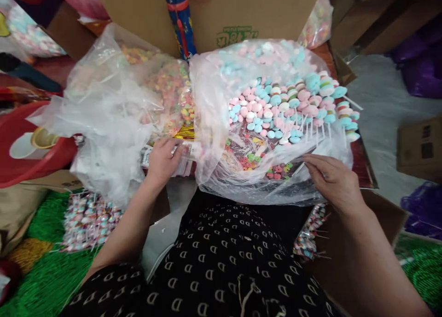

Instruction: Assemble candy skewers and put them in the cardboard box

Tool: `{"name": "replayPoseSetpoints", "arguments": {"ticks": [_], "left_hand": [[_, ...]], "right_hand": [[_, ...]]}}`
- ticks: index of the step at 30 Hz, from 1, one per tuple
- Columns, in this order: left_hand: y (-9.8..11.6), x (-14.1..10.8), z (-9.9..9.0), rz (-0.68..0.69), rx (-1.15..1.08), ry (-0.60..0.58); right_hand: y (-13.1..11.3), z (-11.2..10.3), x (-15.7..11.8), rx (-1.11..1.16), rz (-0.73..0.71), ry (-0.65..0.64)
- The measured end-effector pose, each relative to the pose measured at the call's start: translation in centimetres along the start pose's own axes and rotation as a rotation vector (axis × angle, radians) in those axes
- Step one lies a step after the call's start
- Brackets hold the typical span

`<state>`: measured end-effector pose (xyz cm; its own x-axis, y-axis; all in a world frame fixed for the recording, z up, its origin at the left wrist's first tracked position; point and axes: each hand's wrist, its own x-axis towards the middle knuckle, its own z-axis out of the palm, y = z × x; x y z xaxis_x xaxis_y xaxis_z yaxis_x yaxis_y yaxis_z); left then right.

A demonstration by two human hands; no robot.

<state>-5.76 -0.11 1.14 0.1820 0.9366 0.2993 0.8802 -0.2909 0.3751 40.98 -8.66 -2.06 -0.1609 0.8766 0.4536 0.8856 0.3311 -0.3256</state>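
Observation:
My left hand (164,163) lies on a stack of printed packets (183,163) and seems to grip it, with gold-fringed wrappers just above. My right hand (333,183) rests at the near rim of a transparent plastic bag (276,188), its fingers curved against the plastic. That bag holds pastel pink, blue and white ring candy lollipops (276,110) on white sticks, with small colourful ring candies (248,153) beneath them. To the left, a second plastic bag (110,119) of multicoloured ring candies (171,91) bulges beside it.
Cardboard boxes (207,18) stand behind the bags, and a red basin (31,146) sits at the left. Bundled lollipops (90,220) lie on green tinsel (44,229) at lower left. My black patterned clothing (214,262) fills the bottom. Grey floor (383,123) and purple bags (421,73) lie right.

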Motion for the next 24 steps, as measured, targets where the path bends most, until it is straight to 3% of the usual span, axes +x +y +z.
{"name": "replayPoseSetpoints", "arguments": {"ticks": [2,5,9,16,20,24], "left_hand": [[-2.0,0.9,0.2,-0.001,0.102,-0.147],[-2.7,2.7,1.5,0.059,0.178,-0.352],[-2.2,4.5,2.7,0.14,0.195,-0.444],[-2.9,5.0,3.4,0.098,0.057,-0.341],[-3.2,4.5,3.1,0.0,-0.167,-0.155],[-1.2,3.7,1.4,-0.098,-0.447,0.049]], "right_hand": [[-1.0,0.5,0.2,0.038,-0.034,0.028],[-2.8,1.2,0.6,0.098,-0.068,0.046],[-4.9,1.6,0.6,0.149,-0.068,0.012],[-7.1,2.3,1.3,0.187,-0.067,0.01],[-9.9,3.4,3.5,0.326,-0.045,-0.03],[-13.9,4.6,6.8,0.57,0.157,-0.161]]}}
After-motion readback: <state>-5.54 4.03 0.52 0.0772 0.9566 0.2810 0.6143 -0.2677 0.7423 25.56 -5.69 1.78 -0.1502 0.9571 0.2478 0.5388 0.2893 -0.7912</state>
